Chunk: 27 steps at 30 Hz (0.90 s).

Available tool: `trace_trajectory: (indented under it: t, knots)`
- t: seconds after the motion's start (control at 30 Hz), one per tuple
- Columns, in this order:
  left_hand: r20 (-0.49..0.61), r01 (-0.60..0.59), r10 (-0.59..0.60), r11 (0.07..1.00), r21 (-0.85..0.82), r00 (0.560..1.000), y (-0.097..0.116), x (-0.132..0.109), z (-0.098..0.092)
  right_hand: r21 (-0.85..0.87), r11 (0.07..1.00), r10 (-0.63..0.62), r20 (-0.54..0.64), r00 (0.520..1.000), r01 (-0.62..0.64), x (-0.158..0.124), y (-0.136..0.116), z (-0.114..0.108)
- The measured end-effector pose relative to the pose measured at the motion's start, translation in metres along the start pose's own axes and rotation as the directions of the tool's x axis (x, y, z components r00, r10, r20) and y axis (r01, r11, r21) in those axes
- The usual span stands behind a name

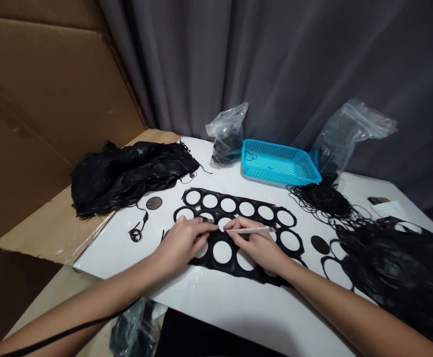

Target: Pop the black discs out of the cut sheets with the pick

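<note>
A thin black sheet (235, 264) with rows of round cut-outs lies flat on the white tabletop, which shows through the holes. My left hand (187, 238) rests on its left part, index finger stretched toward a hole near the middle and nothing visible in its grasp. In my right hand (258, 245) is a slim, pale, pen-like tool (251, 230), pinched between thumb and fingers. Its tip is at that same hole, close to my left index fingertip. Exactly what kind of tool it is, I cannot tell. Both hands cover some of the holes.
Behind the sheet stand a blue plastic basket (281, 177) and two clear bags (227, 144) with black contents. Tangled black rings (322, 198) and a black scrap heap (391, 263) lie right. Crumpled black sheets (127, 173) sit left, beside a dark disc (154, 203) and cardboard (45, 89).
</note>
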<state>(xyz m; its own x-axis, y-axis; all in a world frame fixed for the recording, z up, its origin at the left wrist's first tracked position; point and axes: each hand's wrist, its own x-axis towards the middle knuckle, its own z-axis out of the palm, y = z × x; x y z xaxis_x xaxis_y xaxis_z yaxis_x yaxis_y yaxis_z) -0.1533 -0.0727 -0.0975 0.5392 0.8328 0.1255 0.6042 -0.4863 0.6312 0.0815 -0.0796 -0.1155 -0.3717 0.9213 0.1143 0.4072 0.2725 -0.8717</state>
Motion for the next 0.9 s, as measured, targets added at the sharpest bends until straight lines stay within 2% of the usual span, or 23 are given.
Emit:
trace_trajectory:
  t: [0.07, 0.13, 0.2, 0.27, 0.33, 0.4, 0.47, 0.53, 0.6, 0.67, 0.77, 0.9]
  knots:
    - [0.052, -0.109, 0.098, 0.951, 0.288, 0.994, 0.003, -0.008, 0.014, -0.021, 0.999, -0.03, 0.003, 1.0, 0.03, 0.001, 0.002, -0.001]
    - [0.079, -0.163, 0.142, 0.881, 0.443, 0.987, 0.005, -0.013, 0.022, -0.042, 0.997, -0.06, 0.001, 0.998, 0.06, 0.002, 0.003, 0.0]
    - [0.094, -0.196, 0.173, 0.834, 0.516, 0.98, 0.006, -0.015, 0.025, -0.081, 0.993, -0.089, 0.006, 0.996, 0.09, 0.0, 0.003, 0.002]
    - [0.112, -0.222, 0.192, 0.806, 0.549, 0.975, 0.005, -0.015, 0.025, -0.181, 0.968, -0.17, 0.039, 0.985, 0.174, -0.003, 0.004, 0.006]
    - [0.131, -0.236, 0.196, 0.793, 0.561, 0.972, 0.004, -0.015, 0.024, -0.357, 0.881, -0.283, 0.13, 0.95, 0.311, -0.003, 0.005, 0.007]
    - [0.139, -0.237, 0.192, 0.791, 0.565, 0.971, 0.003, -0.016, 0.025, -0.535, 0.744, -0.354, 0.193, 0.915, 0.4, 0.004, 0.009, 0.0]
    - [0.131, -0.237, 0.198, 0.791, 0.564, 0.971, 0.002, -0.016, 0.026, -0.675, 0.666, -0.342, 0.102, 0.934, 0.317, 0.017, 0.016, -0.018]
    - [0.117, -0.239, 0.21, 0.791, 0.563, 0.971, 0.0, -0.016, 0.027, -0.727, 0.679, -0.282, -0.13, 0.951, 0.102, 0.034, 0.024, -0.043]
    - [0.098, -0.234, 0.216, 0.8, 0.552, 0.971, -0.002, -0.016, 0.028, -0.649, 0.759, -0.193, -0.305, 0.933, -0.055, 0.046, 0.027, -0.066]
    - [0.069, -0.217, 0.214, 0.819, 0.531, 0.974, -0.003, -0.016, 0.027, -0.49, 0.866, -0.079, -0.333, 0.94, -0.101, 0.049, 0.024, -0.077]
    - [-0.002, -0.196, 0.228, 0.84, 0.506, 0.974, -0.002, -0.02, 0.024, -0.245, 0.96, 0.082, -0.219, 0.972, -0.136, 0.04, 0.011, -0.069]
    - [-0.052, -0.251, 0.326, 0.811, 0.528, 0.944, 0.008, -0.035, 0.028, -0.013, 0.985, 0.168, -0.092, 0.981, -0.17, 0.028, 0.007, -0.046]
